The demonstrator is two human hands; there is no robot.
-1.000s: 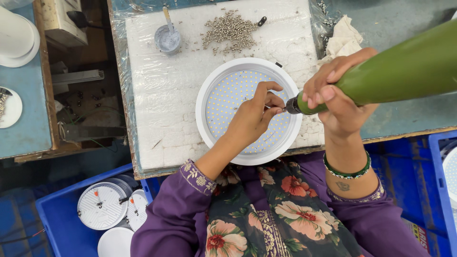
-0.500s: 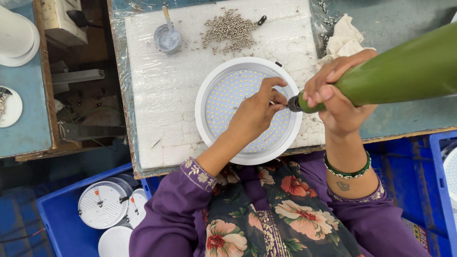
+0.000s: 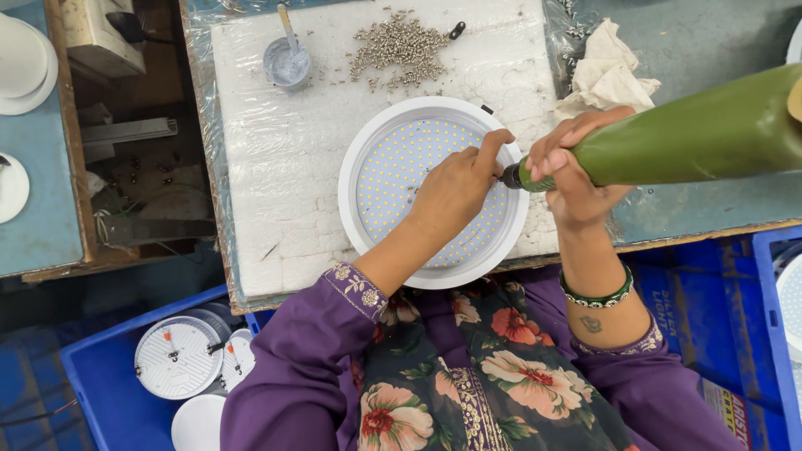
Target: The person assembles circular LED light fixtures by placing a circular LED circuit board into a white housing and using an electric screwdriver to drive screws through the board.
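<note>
A round white lamp housing with a dotted LED panel lies on a white foam pad. My left hand rests on the panel, its fingers pinched near the right rim beside the tool's tip. My right hand grips a green powered screwdriver, whose dark bit points left at the housing's right edge. Whether a screw sits under my left fingers is hidden.
A heap of small metal screws and a little grey cup with a stick lie at the pad's far side. A crumpled cloth sits at right. A blue crate at lower left holds several round lamp backs.
My left hand has slid slightly toward the right rim of the housing, closer to the screwdriver tip. The right hand and tool have barely shifted.
</note>
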